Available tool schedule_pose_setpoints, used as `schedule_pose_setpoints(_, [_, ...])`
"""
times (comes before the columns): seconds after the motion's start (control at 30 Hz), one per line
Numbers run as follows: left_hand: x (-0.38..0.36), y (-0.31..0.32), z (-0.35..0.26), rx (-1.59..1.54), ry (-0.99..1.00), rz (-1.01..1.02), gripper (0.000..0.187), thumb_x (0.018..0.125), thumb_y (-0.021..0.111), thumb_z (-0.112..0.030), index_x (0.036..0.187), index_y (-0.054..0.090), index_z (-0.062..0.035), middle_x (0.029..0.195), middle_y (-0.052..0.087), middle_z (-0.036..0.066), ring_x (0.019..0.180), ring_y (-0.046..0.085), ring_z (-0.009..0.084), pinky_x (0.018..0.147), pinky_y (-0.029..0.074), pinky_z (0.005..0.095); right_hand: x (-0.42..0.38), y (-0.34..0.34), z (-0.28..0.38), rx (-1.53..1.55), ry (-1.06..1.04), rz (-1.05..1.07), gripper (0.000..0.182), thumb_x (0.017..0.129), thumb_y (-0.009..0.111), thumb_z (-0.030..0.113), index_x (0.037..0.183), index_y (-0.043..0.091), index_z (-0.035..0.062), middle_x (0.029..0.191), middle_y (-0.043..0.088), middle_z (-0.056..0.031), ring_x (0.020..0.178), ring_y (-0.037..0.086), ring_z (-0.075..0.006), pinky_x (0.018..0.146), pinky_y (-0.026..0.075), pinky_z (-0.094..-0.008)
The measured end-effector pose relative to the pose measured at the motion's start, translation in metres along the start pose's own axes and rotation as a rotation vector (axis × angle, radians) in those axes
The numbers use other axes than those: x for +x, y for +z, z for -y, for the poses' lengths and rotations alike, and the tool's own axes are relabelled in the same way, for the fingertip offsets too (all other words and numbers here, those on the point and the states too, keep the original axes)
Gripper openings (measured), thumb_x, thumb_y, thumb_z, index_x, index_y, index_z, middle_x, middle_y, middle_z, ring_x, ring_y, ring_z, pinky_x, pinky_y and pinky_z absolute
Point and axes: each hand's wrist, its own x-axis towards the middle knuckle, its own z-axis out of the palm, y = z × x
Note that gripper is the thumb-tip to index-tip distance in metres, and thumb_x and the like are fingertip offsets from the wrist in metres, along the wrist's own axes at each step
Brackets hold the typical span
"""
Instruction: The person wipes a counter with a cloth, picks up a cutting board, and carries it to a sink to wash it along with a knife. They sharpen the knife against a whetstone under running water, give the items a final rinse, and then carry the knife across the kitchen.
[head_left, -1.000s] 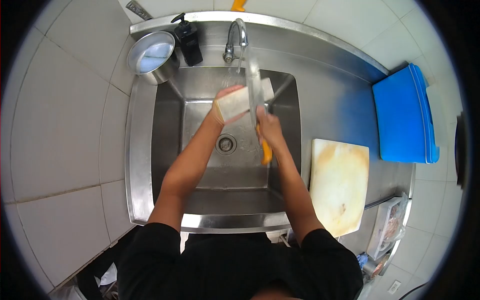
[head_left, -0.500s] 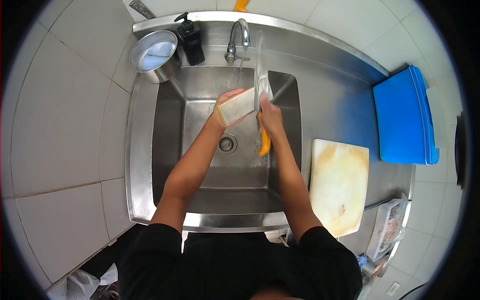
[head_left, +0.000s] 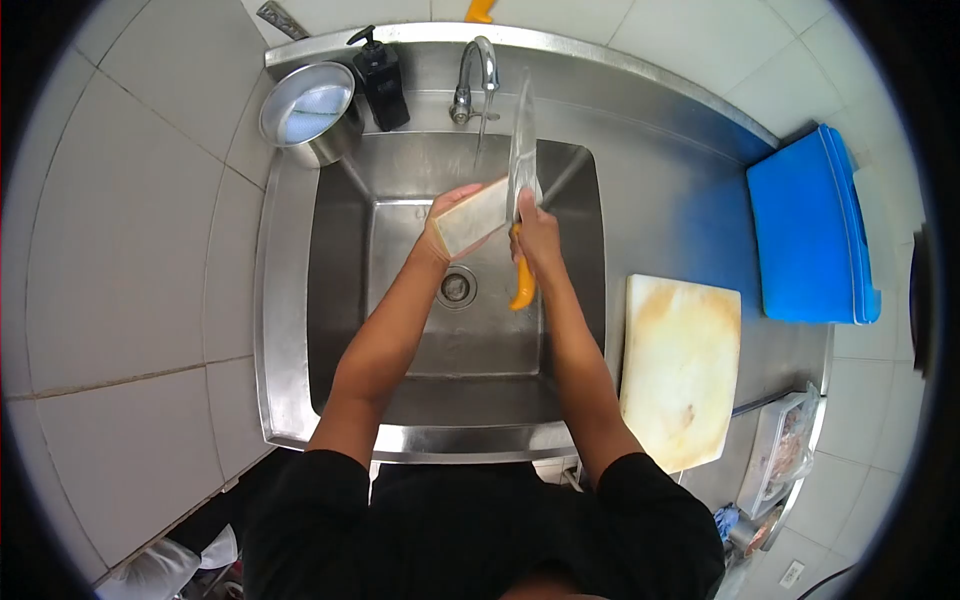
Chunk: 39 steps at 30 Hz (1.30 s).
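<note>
Over the sink, my left hand [head_left: 438, 222] is closed round a pale rectangular whetstone [head_left: 474, 218], holding it tilted from underneath and at its near end. My right hand [head_left: 541, 240] grips a large knife [head_left: 522, 145] by its yellow handle. The broad blade points up toward the back wall and lies across the far end of the stone, overlapping it in this view. Just beyond the hands, a thin stream of water runs from the chrome faucet [head_left: 487, 65].
Around the steel sink [head_left: 470, 345] are a metal pot [head_left: 335, 148] with a light-blue thing inside, a black pump bottle [head_left: 382, 85], a stained white cutting board [head_left: 682, 370], and a blue box [head_left: 808, 235]. A clear container [head_left: 780, 445] stands at the lower right.
The knife and right hand have shifted slightly left and the blade looks less blurred. The whetstone and left hand have hardly moved; water still runs.
</note>
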Motion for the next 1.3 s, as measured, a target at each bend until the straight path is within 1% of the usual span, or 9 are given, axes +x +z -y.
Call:
schedule_pose_setpoints(0.1, [0.008,0.006,-0.015,-0.024,-0.069,-0.055,0.042,0.091,0.037,-0.021,0.121,0.052,0.0044,0.114,0.060,0.020,0.105,0.059,0.0274,0.097,0.043,0.0408,-0.022,0.005,-0.027,-0.077,0.081,0.046,0.062,0.087,0.045,0.062,0.067,0.052,0.0037,0.051,0.045,-0.0032,0.042,0.050,-0.0148,0.039,0.038,-0.0292])
schedule_pose_setpoints(0.17, [0.004,0.032,-0.028,-0.150,-0.210,0.415,0.044,0.091,0.037,-0.021,0.125,0.048,0.0046,0.117,0.058,0.021,0.108,0.058,0.0268,0.099,0.043,0.0412,-0.069,0.003,-0.045,-0.290,0.133,0.144,0.062,0.086,0.046,0.063,0.066,0.051,0.0045,0.050,0.045,-0.0028,0.043,0.050,-0.0147,0.040,0.039,-0.0296])
schedule_pose_setpoints(0.27, [0.000,0.056,-0.035,0.106,0.087,-0.037,0.040,0.091,0.037,-0.020,0.118,0.054,0.0026,0.114,0.059,0.021,0.105,0.059,0.0284,0.095,0.045,0.0442,-0.095,-0.006,-0.059,-0.252,0.266,0.246,0.064,0.086,0.046,0.063,0.067,0.053,0.0022,0.052,0.047,-0.0039,0.044,0.050,-0.0155,0.041,0.039,-0.0307])
schedule_pose_setpoints(0.37, [-0.007,0.022,-0.026,-0.146,-0.139,0.393,0.042,0.091,0.037,-0.020,0.123,0.049,0.0038,0.121,0.055,0.022,0.110,0.056,0.0321,0.099,0.041,0.0446,-0.048,-0.009,-0.040,-0.364,0.109,0.115,0.067,0.085,0.046,0.063,0.073,0.057,-0.0012,0.055,0.052,-0.0073,0.045,0.052,-0.0174,0.042,0.040,-0.0323])
schedule_pose_setpoints(0.5, [-0.019,0.013,0.011,-0.011,0.020,-0.052,0.047,0.092,0.036,-0.022,0.127,0.043,0.0086,0.128,0.050,0.023,0.120,0.047,0.0337,0.108,0.030,0.0458,-0.001,-0.012,-0.003,-0.289,0.031,-0.022,0.063,0.085,0.049,0.060,0.080,0.059,-0.0017,0.059,0.056,-0.0105,0.056,0.059,-0.0188,0.051,0.045,-0.0326])
schedule_pose_setpoints(0.57, [-0.027,0.035,0.018,-0.092,0.059,-0.022,0.050,0.092,0.036,-0.023,0.128,0.040,0.0109,0.131,0.046,0.023,0.123,0.044,0.0352,0.110,0.027,0.0459,0.005,-0.024,-0.010,-0.532,-0.266,-0.271,0.049,0.085,0.055,0.049,0.082,0.059,0.0005,0.068,0.059,-0.0123,0.066,0.062,-0.0176,0.057,0.046,-0.0313])
schedule_pose_setpoints(0.7, [-0.032,0.031,0.012,-0.130,0.123,0.002,0.052,0.092,0.037,-0.023,0.132,0.035,0.0110,0.136,0.041,0.024,0.128,0.038,0.0367,0.111,0.022,0.0476,-0.063,-0.049,-0.002,-0.350,-0.363,-0.002,0.028,0.087,0.060,0.023,0.101,0.053,-0.0004,0.070,0.055,-0.0055,0.063,0.059,-0.0143,0.056,0.048,-0.0280])
schedule_pose_setpoints(0.93, [-0.012,0.045,-0.009,-0.190,0.196,0.102,0.054,0.091,0.038,-0.023,0.134,0.034,0.0090,0.139,0.038,0.022,0.132,0.032,0.0359,0.113,0.017,0.0505,-0.110,-0.055,-0.012,-0.252,-0.177,-0.069,0.051,0.094,0.051,0.029,0.137,0.038,0.0053,0.067,0.045,0.0026,0.058,0.045,-0.0030,0.050,0.048,-0.0230])
schedule_pose_setpoints(1.3, [0.016,0.064,-0.023,-0.182,0.285,0.110,0.052,0.089,0.039,-0.022,0.130,0.039,0.0094,0.136,0.042,0.022,0.131,0.034,0.0357,0.113,0.016,0.0509,-0.100,-0.064,-0.034,-0.558,-0.543,-0.162,0.039,0.094,0.052,0.023,0.130,0.051,0.0075,0.072,0.058,-0.0100,0.067,0.054,-0.0150,0.065,0.045,-0.0289])
